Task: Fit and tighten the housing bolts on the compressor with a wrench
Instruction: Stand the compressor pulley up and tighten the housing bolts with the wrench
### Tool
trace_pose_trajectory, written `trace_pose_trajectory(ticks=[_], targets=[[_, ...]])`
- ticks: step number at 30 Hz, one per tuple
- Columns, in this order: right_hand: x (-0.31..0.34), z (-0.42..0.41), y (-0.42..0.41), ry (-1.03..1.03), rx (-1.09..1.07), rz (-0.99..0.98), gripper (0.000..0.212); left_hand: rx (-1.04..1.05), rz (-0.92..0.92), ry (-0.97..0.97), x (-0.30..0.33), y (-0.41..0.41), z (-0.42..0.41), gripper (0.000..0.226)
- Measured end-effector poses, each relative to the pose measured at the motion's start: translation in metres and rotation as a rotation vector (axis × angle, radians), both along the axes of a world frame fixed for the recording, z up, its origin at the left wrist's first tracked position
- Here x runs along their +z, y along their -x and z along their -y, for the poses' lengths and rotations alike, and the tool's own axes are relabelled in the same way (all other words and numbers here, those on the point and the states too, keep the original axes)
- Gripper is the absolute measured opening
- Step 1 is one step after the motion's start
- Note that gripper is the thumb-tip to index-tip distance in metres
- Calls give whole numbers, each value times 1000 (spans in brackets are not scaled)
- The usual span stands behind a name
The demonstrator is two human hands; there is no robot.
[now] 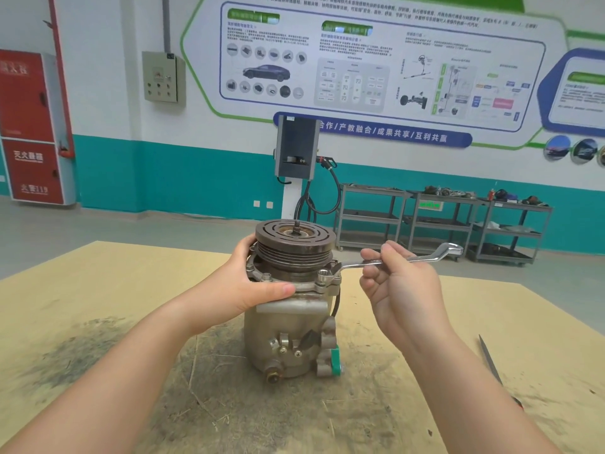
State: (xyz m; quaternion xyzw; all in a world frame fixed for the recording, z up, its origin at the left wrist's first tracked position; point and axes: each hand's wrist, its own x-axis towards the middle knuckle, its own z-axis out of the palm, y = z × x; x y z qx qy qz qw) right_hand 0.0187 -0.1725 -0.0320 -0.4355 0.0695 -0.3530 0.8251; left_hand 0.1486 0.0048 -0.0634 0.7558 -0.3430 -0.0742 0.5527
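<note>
The wooden tabletop [98,290] is filling the lower view, carrying grey smudges across its middle and toward its left edge, and the compressor [291,335] is standing upright right in the middle of it, pulley [294,239] end up. The left hand [252,280] is wrapping around the compressor's upper left side, thumb lying flat along the front of the flange [307,286], fingers curling behind just under the pulley, so it is gripping the housing to steady it. The right hand [396,283] is hovering off the compressor's right side, toward the tabletop's right edge, pinching the wrench [393,262] mid-shaft between thumb and curled fingers. The wrench is reaching leftward, nearly level, and its ring end is sitting over a housing bolt [322,276] at the front right of the flange; the free end is sticking out past the hand to the right. Another bolt [266,277] is standing in the flange at the front left, just beside the left thumb. Down at the compressor's base, a green fitting [335,362] is showing on its right. Over by the tabletop's right edge, a slim dark file [489,362] is lying, well apart from everything else.
</note>
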Motion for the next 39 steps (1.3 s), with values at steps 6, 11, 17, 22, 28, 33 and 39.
trace_pose_trajectory(ticks=[6, 11, 17, 22, 28, 33, 39], targets=[[-16, -8, -4, 60, -102, 150, 13, 1, 3, 1, -1, -1, 1, 122], [-43, -25, -5, 745, -459, 487, 17, -20, 4, 18, -1, 0, 0, 121], [-46, -44, -3, 1546, -572, 403, 17, -24, 15, 36, -5, -3, -1, 114], [-29, -44, 2, 1451, -535, 408, 17, -22, 18, 43, -4, -4, 0, 126], [-9, -32, 7, 429, -308, 179, 16, -36, -17, 53, -6, -2, -1, 125], [-6, -13, 1, -90, -94, 74, 20, -25, -29, 66, -6, 0, 1, 129], [-8, -12, -2, -139, -22, 83, 18, -26, -44, 94, -8, 0, 2, 130]])
